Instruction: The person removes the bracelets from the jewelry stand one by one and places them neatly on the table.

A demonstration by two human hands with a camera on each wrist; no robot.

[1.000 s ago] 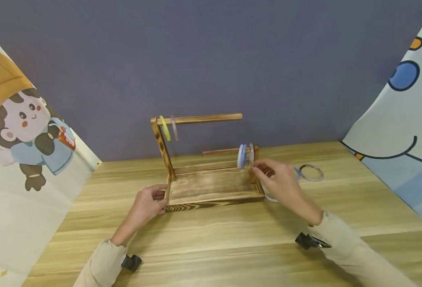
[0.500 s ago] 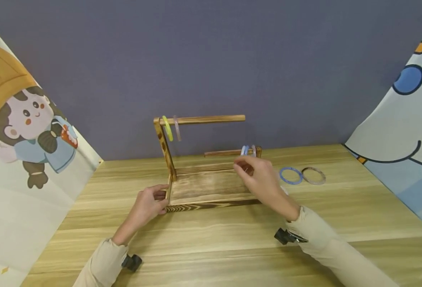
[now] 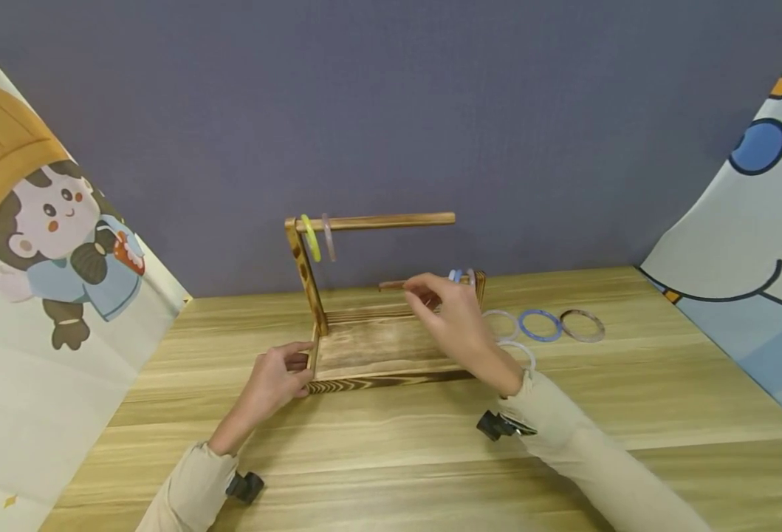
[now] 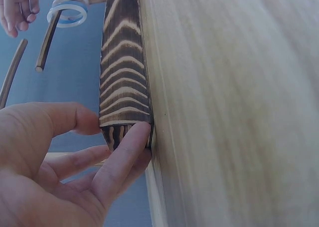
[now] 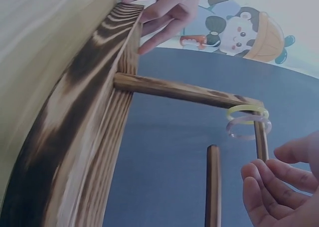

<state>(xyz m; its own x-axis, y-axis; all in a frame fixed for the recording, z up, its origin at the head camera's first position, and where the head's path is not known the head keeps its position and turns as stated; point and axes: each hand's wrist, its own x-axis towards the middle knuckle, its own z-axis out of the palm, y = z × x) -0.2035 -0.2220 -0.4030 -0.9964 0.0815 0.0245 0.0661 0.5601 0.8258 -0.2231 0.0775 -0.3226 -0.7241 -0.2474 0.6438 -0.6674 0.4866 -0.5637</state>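
A burnt-wood stand (image 3: 384, 343) sits on the table. My left hand (image 3: 291, 366) pinches its front left corner, thumb and fingers on the base edge (image 4: 122, 62). The upper rod (image 3: 384, 220) carries a yellow bangle (image 3: 309, 238) and a pink bangle (image 3: 327, 236) near the tall post. Blue and white bangles (image 3: 460, 276) hang at the right end of the lower rod (image 3: 393, 284). My right hand (image 3: 430, 290) hovers over the base near that rod's free end. In the right wrist view its fingers (image 5: 264, 187) are loosely curled, apart from the rod (image 5: 213, 187), with nothing in them.
Several loose bangles lie on the wooden table (image 3: 391, 443) right of the stand, among them a blue one (image 3: 521, 326). Cartoon-printed cloths hang at the left (image 3: 45, 244) and right (image 3: 749, 244). A dark wall stands behind.
My right hand has moved left from the bangles by the right post toward the lower rod's free end, uncovering the loose bangles on the table. My left hand has stayed put.
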